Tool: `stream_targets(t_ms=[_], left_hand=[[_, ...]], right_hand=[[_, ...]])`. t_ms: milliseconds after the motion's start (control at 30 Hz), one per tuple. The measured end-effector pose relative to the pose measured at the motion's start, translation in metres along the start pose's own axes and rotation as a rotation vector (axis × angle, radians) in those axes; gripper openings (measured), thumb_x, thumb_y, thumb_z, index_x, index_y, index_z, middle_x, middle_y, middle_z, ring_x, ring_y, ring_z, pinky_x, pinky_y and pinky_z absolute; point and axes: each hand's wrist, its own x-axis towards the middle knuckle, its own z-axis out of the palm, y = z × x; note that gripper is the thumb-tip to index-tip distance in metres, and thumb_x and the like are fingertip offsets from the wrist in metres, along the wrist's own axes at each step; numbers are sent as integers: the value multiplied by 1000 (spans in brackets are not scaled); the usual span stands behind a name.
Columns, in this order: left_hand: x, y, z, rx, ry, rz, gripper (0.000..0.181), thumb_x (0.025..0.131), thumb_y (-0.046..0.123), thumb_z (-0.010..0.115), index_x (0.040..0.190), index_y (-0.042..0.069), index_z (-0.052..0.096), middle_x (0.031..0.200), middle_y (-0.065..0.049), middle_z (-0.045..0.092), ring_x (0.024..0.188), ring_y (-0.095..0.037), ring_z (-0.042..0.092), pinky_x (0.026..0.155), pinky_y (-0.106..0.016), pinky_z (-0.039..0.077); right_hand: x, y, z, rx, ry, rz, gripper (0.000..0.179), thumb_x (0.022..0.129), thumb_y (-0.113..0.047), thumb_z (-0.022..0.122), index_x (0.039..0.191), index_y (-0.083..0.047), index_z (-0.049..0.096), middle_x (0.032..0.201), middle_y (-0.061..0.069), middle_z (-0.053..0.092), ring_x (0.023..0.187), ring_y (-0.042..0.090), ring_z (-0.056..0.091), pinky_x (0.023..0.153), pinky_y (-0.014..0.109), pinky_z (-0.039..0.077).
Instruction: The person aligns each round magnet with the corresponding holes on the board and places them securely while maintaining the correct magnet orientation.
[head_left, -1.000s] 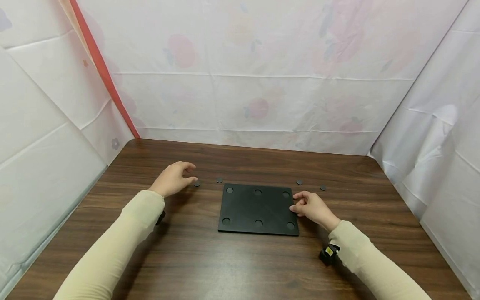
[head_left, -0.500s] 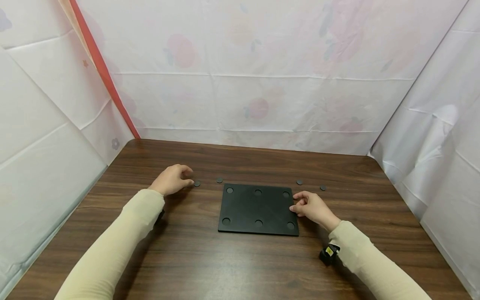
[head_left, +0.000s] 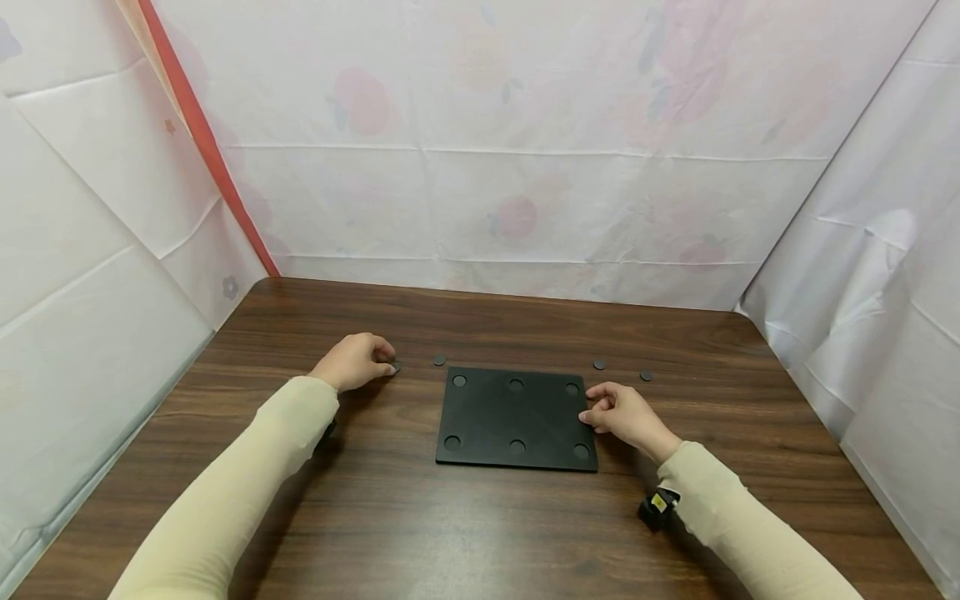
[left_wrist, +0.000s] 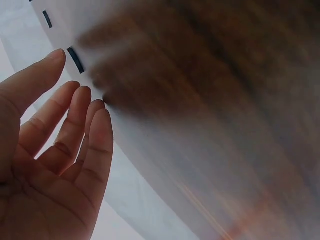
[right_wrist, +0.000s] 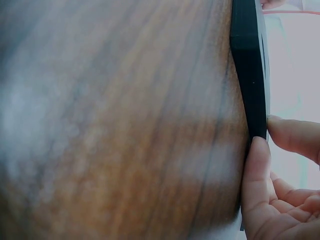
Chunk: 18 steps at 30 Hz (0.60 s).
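Observation:
A black rectangular plate (head_left: 517, 421) with six round recesses lies flat mid-table. My right hand (head_left: 588, 408) pinches its right edge; in the right wrist view the thumb (right_wrist: 255, 170) presses the plate's side (right_wrist: 247, 65) and a finger lies on top. My left hand (head_left: 384, 360) rests on the table left of the plate, its fingertips at a small dark disc (head_left: 395, 367). In the left wrist view the fingers (left_wrist: 75, 120) lie fairly straight, with that disc (left_wrist: 76, 60) just beyond them. Three more discs lie behind the plate: one (head_left: 439, 361) at left, two (head_left: 598, 365) (head_left: 646, 376) at right.
The brown wooden table (head_left: 480, 525) is walled in by white patterned sheets at the back and both sides, with a red stripe (head_left: 202, 133) at the left corner. A black-and-yellow wrist camera (head_left: 657, 506) sits under my right sleeve.
My left hand has dropped and slid right, its fingertips reaching the nearest disc. The right hand and plate have not moved.

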Motion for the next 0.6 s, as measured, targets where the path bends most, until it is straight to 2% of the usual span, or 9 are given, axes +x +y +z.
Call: stream_targets(t_ms=[600], left_hand=[[4, 2, 3, 40, 12, -4, 23, 90, 17, 70, 110, 5, 70, 104, -11, 69, 94, -24, 63, 86, -45, 51]], right_hand=[[1, 1, 0, -8, -1, -3, 46, 91, -10, 69, 131, 5, 51, 86, 8, 63, 75, 15, 64, 73, 33, 57]])
